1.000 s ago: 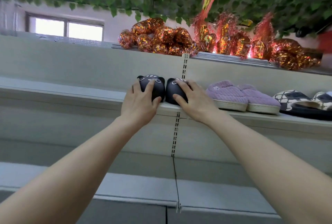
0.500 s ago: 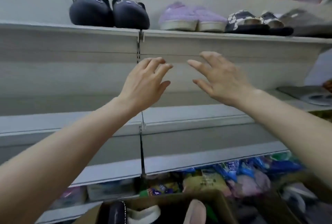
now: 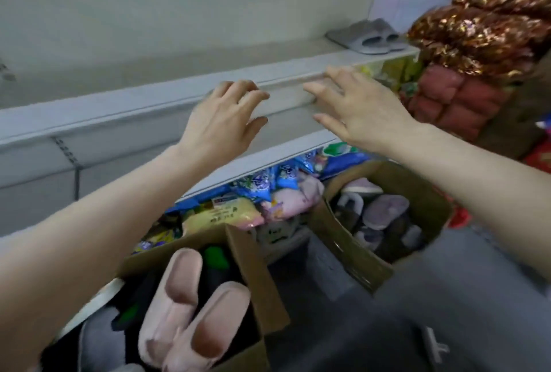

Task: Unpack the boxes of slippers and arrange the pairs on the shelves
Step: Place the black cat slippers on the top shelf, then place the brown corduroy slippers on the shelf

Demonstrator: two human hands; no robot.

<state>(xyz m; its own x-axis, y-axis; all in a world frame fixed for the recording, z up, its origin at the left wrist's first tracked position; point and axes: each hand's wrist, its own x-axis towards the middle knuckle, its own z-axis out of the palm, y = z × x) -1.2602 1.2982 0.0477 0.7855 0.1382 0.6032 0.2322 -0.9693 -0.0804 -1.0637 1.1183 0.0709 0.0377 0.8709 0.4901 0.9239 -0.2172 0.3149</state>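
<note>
My left hand [image 3: 222, 121] and my right hand [image 3: 359, 109] hover side by side, empty with fingers spread, in front of a grey shelf edge [image 3: 134, 109]. Below them on the floor stand two open cardboard boxes. The near box [image 3: 250, 258] holds a pair of pink plush slippers [image 3: 190, 309] on top of dark ones. The box further right [image 3: 346, 240] holds several grey and mauve slippers [image 3: 384, 210]. A grey pair of slides [image 3: 369, 37] rests on the shelf at the far right.
Colourful packets [image 3: 268, 183] fill the lowest shelf behind the boxes. Shiny copper foil bundles [image 3: 489, 25] and red padded packs [image 3: 459, 97] pile up at the right. Grey floor [image 3: 447, 297] lies between the boxes and me.
Both hands let go of the black slippers on the upper shelf and came down. The view swung down and right, bringing the boxes into sight.
</note>
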